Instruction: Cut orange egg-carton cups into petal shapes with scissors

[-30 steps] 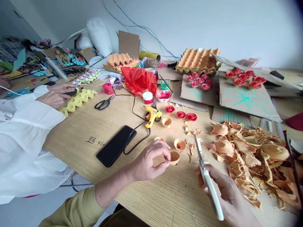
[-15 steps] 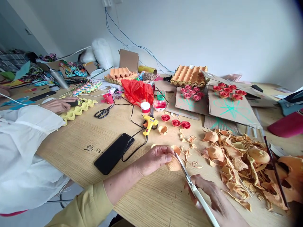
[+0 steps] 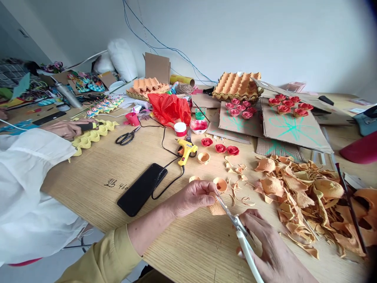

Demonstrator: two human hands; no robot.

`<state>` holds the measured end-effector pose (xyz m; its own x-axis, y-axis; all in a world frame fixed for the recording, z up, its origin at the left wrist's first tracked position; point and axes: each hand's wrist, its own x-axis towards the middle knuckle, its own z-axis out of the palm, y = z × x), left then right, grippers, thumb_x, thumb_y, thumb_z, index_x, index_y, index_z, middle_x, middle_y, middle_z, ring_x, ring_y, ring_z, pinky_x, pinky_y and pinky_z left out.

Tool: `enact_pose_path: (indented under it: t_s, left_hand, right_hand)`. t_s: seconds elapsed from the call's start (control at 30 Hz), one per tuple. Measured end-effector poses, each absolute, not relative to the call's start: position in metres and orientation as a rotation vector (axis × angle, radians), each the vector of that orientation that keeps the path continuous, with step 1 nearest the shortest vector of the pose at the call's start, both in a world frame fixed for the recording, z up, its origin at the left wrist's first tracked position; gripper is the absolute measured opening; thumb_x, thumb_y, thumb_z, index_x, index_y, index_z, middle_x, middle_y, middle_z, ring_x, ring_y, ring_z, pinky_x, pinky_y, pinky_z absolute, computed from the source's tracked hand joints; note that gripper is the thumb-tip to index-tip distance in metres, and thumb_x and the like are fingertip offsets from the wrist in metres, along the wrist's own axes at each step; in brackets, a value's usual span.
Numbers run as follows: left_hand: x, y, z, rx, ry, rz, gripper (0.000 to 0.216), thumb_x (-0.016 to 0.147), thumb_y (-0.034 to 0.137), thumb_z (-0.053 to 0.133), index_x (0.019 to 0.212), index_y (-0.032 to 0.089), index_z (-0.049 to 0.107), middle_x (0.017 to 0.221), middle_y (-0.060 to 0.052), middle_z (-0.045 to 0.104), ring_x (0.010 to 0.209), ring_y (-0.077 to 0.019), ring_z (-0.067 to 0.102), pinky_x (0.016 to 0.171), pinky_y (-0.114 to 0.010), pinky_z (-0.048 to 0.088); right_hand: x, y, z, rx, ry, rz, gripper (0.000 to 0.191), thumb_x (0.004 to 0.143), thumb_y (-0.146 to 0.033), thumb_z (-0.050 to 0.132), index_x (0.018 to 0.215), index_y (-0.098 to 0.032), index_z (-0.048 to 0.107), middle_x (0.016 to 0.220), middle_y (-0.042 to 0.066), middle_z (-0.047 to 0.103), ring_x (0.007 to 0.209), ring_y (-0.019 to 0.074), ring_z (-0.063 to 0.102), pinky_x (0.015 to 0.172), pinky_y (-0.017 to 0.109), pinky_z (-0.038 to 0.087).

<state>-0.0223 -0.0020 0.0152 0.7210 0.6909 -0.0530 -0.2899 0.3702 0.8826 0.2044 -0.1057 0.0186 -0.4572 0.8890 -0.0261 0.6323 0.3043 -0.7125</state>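
Between the thumb and fingers of my left hand is a small orange piece of egg carton. My right hand grips white-handled scissors, whose blades are at the top edge of that piece. Just beyond my left fingers lies an orange carton cup with a dark red spot inside. Another carton cup stands farther back, close to the yellow glue gun. Three red paper-pulp roses form a row behind these cups.
Orange carton scraps are heaped at the right, with a brush across them. A black phone lies left of my hands. More red roses sit on cardboard. At the left, a co-worker's hand works on a yellow egg carton.
The scissor handles have spread apart and the blades have moved onto the carton piece. My right hand has opened wider around the handles. The view has shifted slightly.
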Motion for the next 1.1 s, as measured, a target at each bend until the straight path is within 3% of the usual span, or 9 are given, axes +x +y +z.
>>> enact_pose_path:
  t_s: [0.2,0.4,0.63,0.87,1.1]
  left_hand:
    - [-0.024,-0.002,0.015,1.028,0.403,0.647,0.039,0.072,0.044,0.084,0.073,0.014,0.058,0.072,0.002,0.053,0.071,-0.0114,0.05,0.07,-0.027,0.037]
    - [-0.029,0.001,0.017,1.084,0.417,0.619,0.04,0.07,0.043,0.085,0.069,0.014,0.056,0.071,0.002,0.052,0.069,-0.0108,0.048,0.067,-0.026,0.036]
    - [-0.034,0.005,0.025,1.15,0.388,0.607,0.037,0.069,0.039,0.086,0.07,0.014,0.058,0.071,0.001,0.053,0.069,-0.0103,0.049,0.065,-0.025,0.037]
    - [-0.035,0.009,0.03,1.201,0.465,0.566,0.043,0.064,0.043,0.089,0.069,0.013,0.058,0.069,0.003,0.053,0.066,-0.0088,0.046,0.063,-0.023,0.036]
    - [-0.036,0.009,0.03,1.243,0.471,0.549,0.041,0.065,0.042,0.087,0.069,0.013,0.058,0.069,0.003,0.053,0.066,-0.009,0.047,0.063,-0.024,0.036]
  right_hand:
    - [0.204,-0.106,0.02,-1.239,-2.19,0.917,0.021,0.096,-0.03,0.051,0.079,-0.022,0.044,0.08,0.002,0.055,0.077,0.0189,0.049,0.07,0.031,0.045]
    - [0.202,-0.105,0.025,-1.233,-2.201,0.908,0.024,0.094,-0.031,0.06,0.077,-0.022,0.045,0.077,0.001,0.056,0.074,0.0174,0.05,0.068,0.028,0.044]
    - [0.204,-0.105,0.023,-1.236,-2.223,0.889,0.027,0.098,-0.032,0.053,0.074,-0.022,0.043,0.071,0.001,0.054,0.068,0.0157,0.051,0.061,0.027,0.044]
    - [0.207,-0.106,0.02,-1.304,-2.251,1.008,0.019,0.1,-0.034,0.046,0.085,-0.021,0.048,0.086,0.004,0.058,0.083,0.0196,0.054,0.074,0.033,0.047]
    - [0.208,-0.105,0.02,-1.3,-2.299,0.922,0.022,0.1,-0.034,0.046,0.082,-0.022,0.042,0.083,0.003,0.055,0.078,0.019,0.048,0.072,0.035,0.043]
